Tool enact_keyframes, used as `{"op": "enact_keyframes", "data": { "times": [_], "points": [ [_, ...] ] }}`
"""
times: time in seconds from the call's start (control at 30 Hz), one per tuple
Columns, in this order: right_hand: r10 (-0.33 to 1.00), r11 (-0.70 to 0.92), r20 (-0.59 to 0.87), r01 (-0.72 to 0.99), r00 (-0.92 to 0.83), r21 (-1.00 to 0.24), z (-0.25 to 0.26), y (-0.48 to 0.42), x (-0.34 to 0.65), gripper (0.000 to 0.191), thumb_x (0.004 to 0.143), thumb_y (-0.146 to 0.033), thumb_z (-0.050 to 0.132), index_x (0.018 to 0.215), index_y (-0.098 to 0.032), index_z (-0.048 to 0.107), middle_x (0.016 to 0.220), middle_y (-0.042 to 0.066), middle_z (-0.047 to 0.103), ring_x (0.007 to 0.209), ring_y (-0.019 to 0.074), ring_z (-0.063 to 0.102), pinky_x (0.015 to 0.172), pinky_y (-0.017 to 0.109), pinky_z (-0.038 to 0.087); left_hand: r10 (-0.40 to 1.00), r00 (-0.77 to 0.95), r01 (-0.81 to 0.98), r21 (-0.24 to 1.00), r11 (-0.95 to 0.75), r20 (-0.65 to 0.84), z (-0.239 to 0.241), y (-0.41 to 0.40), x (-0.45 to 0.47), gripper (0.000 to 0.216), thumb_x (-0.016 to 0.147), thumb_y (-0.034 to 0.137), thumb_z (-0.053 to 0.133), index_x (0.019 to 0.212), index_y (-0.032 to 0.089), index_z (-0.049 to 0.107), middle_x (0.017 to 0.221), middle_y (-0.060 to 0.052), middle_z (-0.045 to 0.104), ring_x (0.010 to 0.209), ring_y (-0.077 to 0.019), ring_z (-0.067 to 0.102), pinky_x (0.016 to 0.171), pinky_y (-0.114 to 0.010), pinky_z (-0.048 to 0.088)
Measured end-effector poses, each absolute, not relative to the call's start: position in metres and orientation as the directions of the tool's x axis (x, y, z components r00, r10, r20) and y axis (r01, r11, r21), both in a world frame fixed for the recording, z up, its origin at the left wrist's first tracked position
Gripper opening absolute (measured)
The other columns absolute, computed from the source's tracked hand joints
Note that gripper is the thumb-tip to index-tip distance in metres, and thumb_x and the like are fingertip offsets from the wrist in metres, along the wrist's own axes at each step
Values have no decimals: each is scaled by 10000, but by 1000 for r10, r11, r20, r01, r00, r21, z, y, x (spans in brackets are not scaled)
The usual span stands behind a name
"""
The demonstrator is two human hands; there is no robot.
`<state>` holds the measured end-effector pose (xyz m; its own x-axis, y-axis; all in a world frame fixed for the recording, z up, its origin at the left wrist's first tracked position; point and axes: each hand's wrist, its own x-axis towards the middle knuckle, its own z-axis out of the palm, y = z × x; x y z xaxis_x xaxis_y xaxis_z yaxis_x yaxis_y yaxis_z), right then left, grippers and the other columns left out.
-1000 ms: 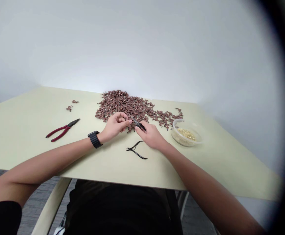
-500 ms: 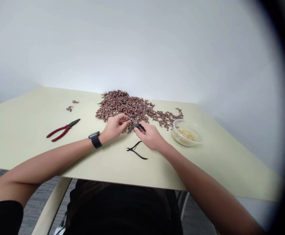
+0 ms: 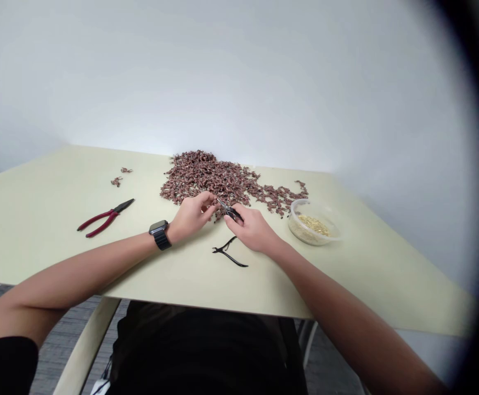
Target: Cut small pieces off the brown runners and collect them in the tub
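Note:
My right hand [image 3: 254,227] is closed round the dark handles of small pliers [image 3: 225,207], whose silvery jaws point up and left. At the tip of those jaws, my left hand [image 3: 193,215] has its thumb and forefinger pinched together; what sits between them is too small to make out. Just behind both hands lies a heap of small reddish-brown pieces [image 3: 206,174], thin and leggy, some with shiny ends. A black cuticle nipper [image 3: 227,254] rests on the table in front of the hands.
Right of my hands stands a clear plastic tub [image 3: 300,235] with small gold-coloured bits [image 3: 315,225] inside. Red-handled long-nose pliers [image 3: 108,216] lie at the left, and beyond them a few loose brown pieces [image 3: 116,181]. A white wall [image 3: 239,82] rises behind the table [image 3: 161,282].
The pliers in my right hand have shifted very slightly left, towards the fingertips of my left hand. Otherwise things lie as before.

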<state>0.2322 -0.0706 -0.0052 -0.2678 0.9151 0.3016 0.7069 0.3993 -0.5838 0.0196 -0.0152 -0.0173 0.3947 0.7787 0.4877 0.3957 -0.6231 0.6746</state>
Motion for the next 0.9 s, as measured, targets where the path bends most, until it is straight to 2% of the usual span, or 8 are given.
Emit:
{"op": "enact_keyframes", "data": {
  "times": [0.2,0.37,0.53,0.67,0.77,0.83,0.9],
  "points": [
    [923,382,276,712,-267,-589,-3,-71,231,309,973,-488,488,824,-218,482,639,-35,494,592,138,457,597,287,283,773,411,418,653,-631,484,-17,-15,19,150,983,359,572,970,210,578,762,19,700,598,-120,686,586,-220,495],
    [936,352,234,641,-264,-682,-4,-70,230,347,979,-498,462,776,-218,446,660,-35,493,639,139,459,618,280,313,762,415,430,630,-646,497,-16,-15,19,172,995,372,555,962,204,573,752,12,690,603,-127,685,585,-228,488],
    [946,295,158,558,-282,-776,-9,-66,229,364,984,-515,435,788,-212,483,708,-28,483,671,141,454,623,279,331,756,423,443,614,-654,500,-17,-16,16,164,997,363,550,961,205,572,733,17,679,596,-128,674,589,-235,476],
    [947,300,165,569,-277,-766,-10,-66,228,375,986,-522,443,771,-215,455,705,-33,466,678,142,452,635,282,332,747,423,472,579,-665,514,-19,-16,17,179,1005,375,530,1002,208,593,767,3,697,621,-134,667,611,-246,466],
    [946,322,220,626,-237,-710,-10,-66,231,374,974,-525,479,766,-215,448,709,-29,495,695,149,472,662,289,337,730,420,583,457,-672,538,-14,-6,14,251,1018,420,495,1080,211,619,794,-24,715,636,-151,651,621,-266,445],
    [945,326,245,654,-216,-683,-10,-65,233,369,973,-528,481,779,-214,470,723,-20,531,701,154,488,665,295,336,729,441,707,299,-642,523,-5,11,4,305,1027,433,450,1062,198,641,761,-50,705,625,-171,632,621,-287,424],
    [945,325,256,672,-203,-665,-10,-64,236,368,975,-527,477,782,-214,478,711,-16,540,688,156,492,655,297,329,781,435,835,124,-536,448,5,34,-17,373,1040,396,367,967,178,661,753,-90,688,637,-203,626,631,-315,413]
  ]
}}
